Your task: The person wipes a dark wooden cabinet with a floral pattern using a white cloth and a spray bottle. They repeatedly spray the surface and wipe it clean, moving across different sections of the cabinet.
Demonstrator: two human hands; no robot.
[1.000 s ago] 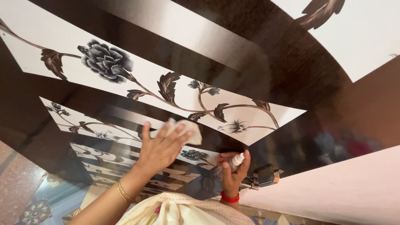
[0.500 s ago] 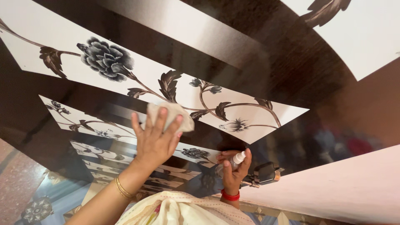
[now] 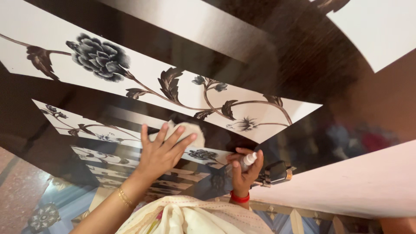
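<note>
My left hand (image 3: 161, 151) presses a crumpled white cloth (image 3: 187, 131) flat against a glossy dark wooden panel (image 3: 108, 110) inlaid with white bands of grey flowers and leaves. Its fingers are spread over the cloth. My right hand (image 3: 244, 171) is closed around a small clear spray bottle (image 3: 248, 159) with a white top, held close to the panel, just right of the left hand. A red bangle circles the right wrist and thin gold bangles the left.
A dark metal handle or latch (image 3: 277, 172) sticks out of the panel just right of the bottle. A plain pale wall (image 3: 355, 182) runs along the right. A patterned tiled floor (image 3: 39, 212) shows below, and cream fabric (image 3: 190, 219) of my clothing fills the bottom middle.
My left hand slid the cloth up the panel and then back down and slightly right. The right hand kept the spray bottle in nearly the same place.
</note>
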